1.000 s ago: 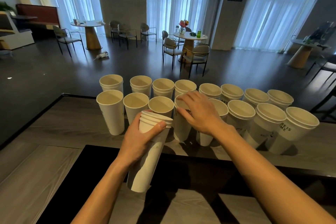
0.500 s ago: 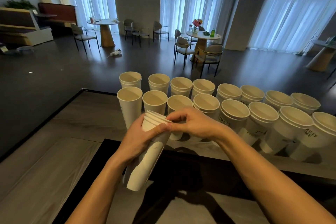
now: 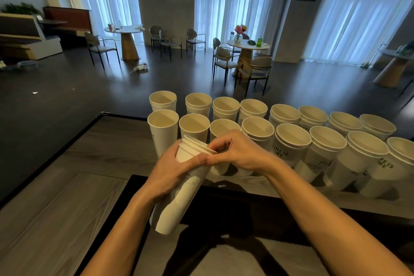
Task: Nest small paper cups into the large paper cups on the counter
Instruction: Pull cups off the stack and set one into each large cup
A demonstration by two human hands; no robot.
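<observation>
**Both hands on a stack of small cups, in front of two rows of large cups**

The left hand [image 3: 172, 172] is wrapped around a tilted stack of small white paper cups [image 3: 179, 195], its thumb pressed across the upper part of the stack and its fingers curled behind. The stack's open mouth points up and away, its bottom end down toward the person, above the dark inner edge of the counter [image 3: 89, 163]. The right hand [image 3: 237, 152] meets the stack at its rim, fingers bent and thumb tip pinching the edge of the topmost cup.

Behind the hands, large white paper cups [image 3: 291, 141] stand upright in two rows along the far edge of the counter, running from near its far left corner toward the right. Several show doubled rims, with a cup seated inside. The leftmost cup of the near row [image 3: 163, 127] shows a single rim.

Black lettering on one near-row cup [image 3: 281, 152] reads "TIME IS" over "TIME", partly cut off; another cup farther right [image 3: 385, 164] shows "ME IS" over "ME".
</observation>
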